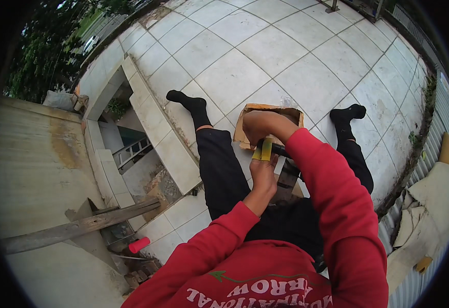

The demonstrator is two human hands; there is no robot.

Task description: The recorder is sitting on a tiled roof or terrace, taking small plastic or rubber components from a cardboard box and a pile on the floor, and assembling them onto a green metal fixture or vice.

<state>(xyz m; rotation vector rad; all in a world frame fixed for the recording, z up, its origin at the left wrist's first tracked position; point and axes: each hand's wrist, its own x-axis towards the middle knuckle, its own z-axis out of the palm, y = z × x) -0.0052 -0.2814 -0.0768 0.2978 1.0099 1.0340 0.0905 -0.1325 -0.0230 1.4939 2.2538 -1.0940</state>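
Over the floor between my outstretched legs, both my hands meet at a flat yellow piece [263, 149], perhaps a strip or sleeve; its exact kind is unclear. My left hand [264, 177] grips its lower end, thumb pressed on it. Bent in from above, my right hand [265, 126] is at its upper end, with most of its fingers hidden behind the wrist. A black rod-like part [280, 150] runs from the yellow piece under my right sleeve. Just below lies a dark blocky object [288, 175], partly covered by my arm. Behind my right hand sits an open cardboard box [241, 134].
Pale tiles [255, 46] cover the floor. At left, a stair opening [137, 143] with a raised ledge [170, 154] drops away. A wooden beam [86, 226] crosses beside it, near a red cylinder [139, 245]. Corrugated sheeting [414, 190] lines the right edge.
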